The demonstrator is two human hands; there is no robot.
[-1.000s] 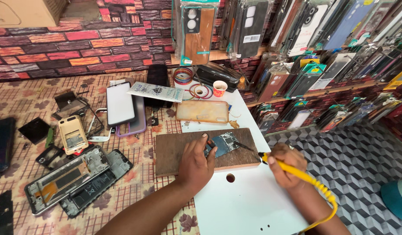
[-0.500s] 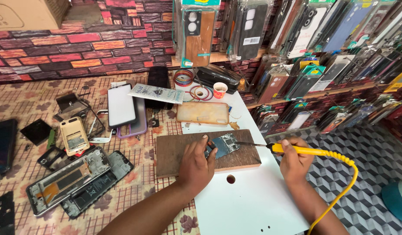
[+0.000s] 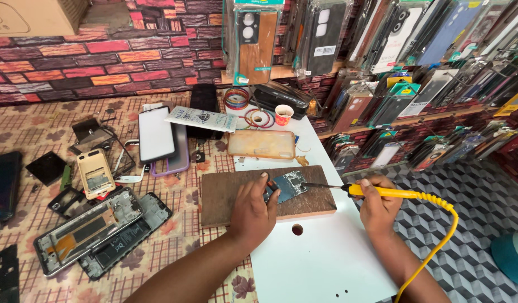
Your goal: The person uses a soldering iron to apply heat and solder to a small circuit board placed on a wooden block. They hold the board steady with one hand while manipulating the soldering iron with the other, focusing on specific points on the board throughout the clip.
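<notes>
Hiding circuit board (image 3: 292, 184) edge: left hand (image 3: 253, 213).

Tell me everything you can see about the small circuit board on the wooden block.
The small blue-green circuit board is a flat, irregularly shaped piece with silvery metal shields and tiny components. It lies flat on the brown wooden block, near its right end. The left hand pins its left edge with the fingertips. The dark metal tip of the yellow-handled soldering iron, held in the right hand, meets its right edge.
</notes>
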